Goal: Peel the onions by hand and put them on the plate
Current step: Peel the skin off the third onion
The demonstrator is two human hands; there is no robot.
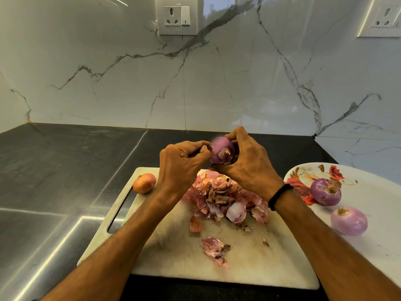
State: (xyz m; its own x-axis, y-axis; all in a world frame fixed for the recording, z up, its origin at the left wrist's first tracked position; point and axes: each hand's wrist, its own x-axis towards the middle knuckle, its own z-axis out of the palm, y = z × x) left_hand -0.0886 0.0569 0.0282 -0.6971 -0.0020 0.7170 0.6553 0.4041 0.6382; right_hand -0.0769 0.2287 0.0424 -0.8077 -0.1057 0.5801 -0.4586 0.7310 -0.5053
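Purple and almost bare of skin, the held onion (pixel 222 149) sits in the air above the far edge of the cutting board (pixel 249 257), between the two hands. The right hand (pixel 249 168) grips it from the right, fingers curled over the top and thumb underneath. The left hand (pixel 180 164) meets it from the left, thumb and fingertips pinching a brown scrap of skin (pixel 210 146) at the onion's left end. Another papery patch clings to the side facing the camera. A black band (pixel 280 196) circles the right wrist.

Directly below the hands a heap of pink and brown peelings (pixel 225 196) lies on the pale board, with a few loose pieces (pixel 216 250) nearer the camera. An unpeeled onion (pixel 144 183), orange-brown, rests at the board's far left corner, beside the left wrist and just behind the handle slot.

To the right of the board, a white plate (pixel 373 192) printed with red flowers holds two peeled onions (pixel 325 191), one behind the other, well apart from the hands. Board and plate stand on a dark stone table (pixel 54 170). Behind it, a white veined marble wall carries a socket plate (pixel 176 16).
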